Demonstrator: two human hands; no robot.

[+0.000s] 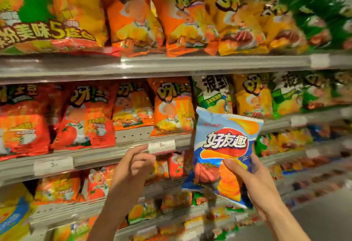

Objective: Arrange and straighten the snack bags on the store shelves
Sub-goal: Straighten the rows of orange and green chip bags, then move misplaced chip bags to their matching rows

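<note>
Blue and glossy, the potato chip bag (224,151) is sitting in the right hand (253,179), thumb pinching its lower front and fingers curled behind, held in the air in front of the middle shelf (95,156) and touching nothing on it. The left hand (133,164) is reaching toward the price tag (161,145) on the shelf edge, fingers loosely curled and holding nothing. Slipping looks like the main risk, since the film is slick and gripped only low down. Pushing it among the orange potato stick bags (171,111) could be tipping them forward off the shelf.
</note>
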